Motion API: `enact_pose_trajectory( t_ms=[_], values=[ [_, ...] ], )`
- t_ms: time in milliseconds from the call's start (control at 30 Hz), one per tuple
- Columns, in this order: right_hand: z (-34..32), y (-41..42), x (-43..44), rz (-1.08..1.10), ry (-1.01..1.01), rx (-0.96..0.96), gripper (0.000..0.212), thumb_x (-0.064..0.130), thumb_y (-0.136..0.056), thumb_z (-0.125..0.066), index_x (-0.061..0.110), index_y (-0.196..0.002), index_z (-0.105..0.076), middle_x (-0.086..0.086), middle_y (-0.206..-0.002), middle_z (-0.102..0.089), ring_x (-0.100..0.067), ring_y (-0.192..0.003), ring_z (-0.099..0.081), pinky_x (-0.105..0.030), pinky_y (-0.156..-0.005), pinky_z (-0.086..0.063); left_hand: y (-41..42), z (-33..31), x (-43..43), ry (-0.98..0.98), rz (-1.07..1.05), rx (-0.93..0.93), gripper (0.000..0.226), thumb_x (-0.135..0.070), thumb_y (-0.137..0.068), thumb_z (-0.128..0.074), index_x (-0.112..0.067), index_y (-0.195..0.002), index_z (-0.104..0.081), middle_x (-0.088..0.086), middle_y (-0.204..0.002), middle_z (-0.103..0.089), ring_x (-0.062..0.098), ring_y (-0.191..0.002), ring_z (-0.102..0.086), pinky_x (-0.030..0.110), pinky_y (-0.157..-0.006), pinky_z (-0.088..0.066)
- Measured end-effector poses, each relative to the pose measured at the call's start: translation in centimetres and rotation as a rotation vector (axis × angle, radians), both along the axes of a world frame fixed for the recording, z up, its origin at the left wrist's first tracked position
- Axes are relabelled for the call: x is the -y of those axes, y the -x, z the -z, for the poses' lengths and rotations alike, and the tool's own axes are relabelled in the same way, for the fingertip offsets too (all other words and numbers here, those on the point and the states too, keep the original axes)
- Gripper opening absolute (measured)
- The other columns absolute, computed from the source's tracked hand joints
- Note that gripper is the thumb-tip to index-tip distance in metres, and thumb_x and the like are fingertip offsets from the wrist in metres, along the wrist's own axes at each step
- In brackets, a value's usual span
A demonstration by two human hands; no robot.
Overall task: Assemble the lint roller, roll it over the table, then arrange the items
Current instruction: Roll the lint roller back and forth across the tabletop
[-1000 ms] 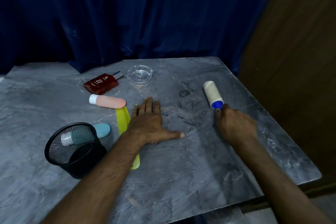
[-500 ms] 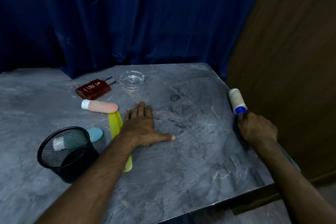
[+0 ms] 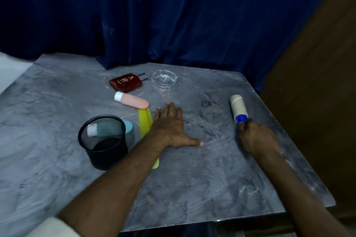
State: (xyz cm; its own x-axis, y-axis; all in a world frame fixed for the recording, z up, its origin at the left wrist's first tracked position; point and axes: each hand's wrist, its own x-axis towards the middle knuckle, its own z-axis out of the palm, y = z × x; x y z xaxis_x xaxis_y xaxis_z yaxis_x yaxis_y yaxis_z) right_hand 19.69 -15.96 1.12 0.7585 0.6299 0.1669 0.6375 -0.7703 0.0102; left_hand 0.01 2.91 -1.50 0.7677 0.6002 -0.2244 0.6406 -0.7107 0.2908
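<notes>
We judge the rolling step is under way: our right hand (image 3: 257,136) is closed around the handle of the roller (image 3: 238,108), whose paper drum lies on the table (image 3: 212,188) near its right edge. Next calls for even strokes across the bare middle. Our left hand (image 3: 170,128) lies flat, fingers spread, holding nothing.

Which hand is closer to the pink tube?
Left. The left hand lies flat just right of the pink tube, fingertips near its end. The right hand is far across the table, holding the lint roller.
</notes>
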Motion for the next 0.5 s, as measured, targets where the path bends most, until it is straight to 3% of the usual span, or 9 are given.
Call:
enact_pose_trajectory(
  t_ms=[167, 267, 500],
  values=[
    [0.2, 4.2, -3.4, -0.102, 0.002, 0.028, 0.043, 0.047, -0.107, -0.034, 0.014, -0.116, -0.061, -0.012, -0.096, -0.073, -0.032, -0.079, -0.068, -0.035, -0.067, -0.045, 0.0, 0.0, -0.1, -0.003, -0.007, -0.002, 0.162, -0.108, -0.055, -0.054, -0.013, -0.170, 0.010, 0.013, -0.179, 0.017, 0.030, -0.167, 0.016, 0.052, -0.134, 0.009],
    [0.4, 6.6, -4.9, -0.166, 0.010, 0.027, 0.041, 0.045, -0.107, -0.034, 0.015, -0.121, -0.059, -0.016, -0.108, -0.075, -0.037, -0.098, -0.072, -0.040, -0.078, -0.052, -0.1, -0.1, 0.0, -0.005, -0.011, 0.004, 0.162, -0.106, -0.056, -0.057, -0.013, -0.171, 0.009, 0.013, -0.180, 0.016, 0.029, -0.167, 0.015, 0.051, -0.134, 0.008],
    [1.0, 8.8, -5.7, -0.231, 0.020, 0.067, 0.040, 0.042, -0.107, -0.034, 0.015, -0.123, -0.058, -0.012, -0.106, -0.075, -0.034, -0.094, -0.073, -0.036, -0.073, -0.049, -0.1, -0.2, -0.1, -0.017, -0.008, -0.005, 0.156, -0.101, -0.061, -0.060, -0.014, -0.171, 0.007, 0.012, -0.180, 0.014, 0.028, -0.167, 0.013, 0.051, -0.134, 0.007]
  ],
)
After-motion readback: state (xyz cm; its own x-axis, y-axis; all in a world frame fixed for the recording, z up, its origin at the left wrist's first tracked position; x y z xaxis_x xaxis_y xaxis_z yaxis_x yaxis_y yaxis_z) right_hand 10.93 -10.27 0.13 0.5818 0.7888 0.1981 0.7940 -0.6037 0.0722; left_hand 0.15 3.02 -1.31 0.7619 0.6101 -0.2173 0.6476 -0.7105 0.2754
